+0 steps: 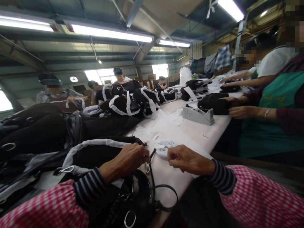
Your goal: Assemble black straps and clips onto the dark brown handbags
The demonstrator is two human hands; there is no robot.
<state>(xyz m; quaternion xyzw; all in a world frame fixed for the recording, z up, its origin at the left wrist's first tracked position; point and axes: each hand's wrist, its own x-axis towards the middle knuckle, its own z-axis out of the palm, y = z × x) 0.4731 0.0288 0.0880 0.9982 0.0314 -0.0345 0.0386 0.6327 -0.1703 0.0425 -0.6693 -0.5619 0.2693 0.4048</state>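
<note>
Bags point(35, 133) are lying heaped to the left of the left hand, dark and partly wrapped in white. The left hand point(129, 158) is gripping the near bag point(95, 155) at its top edge, fingers closed round the black fabric. A clip point(147, 167) is hanging just below that hand, and a strap point(166, 198) is looping under it toward the person. Between the two hands a white roll point(163, 148) is lying on the table point(171, 177), just beside the right hand's knuckles. The right hand point(187, 160) is resting curled into a fist; whether it is pinching anything I cannot tell. Beyond it a grey dispenser point(198, 114) is sitting, and further right a co-worker's hands point(239, 111) are touching a black pouch point(213, 103).
</note>
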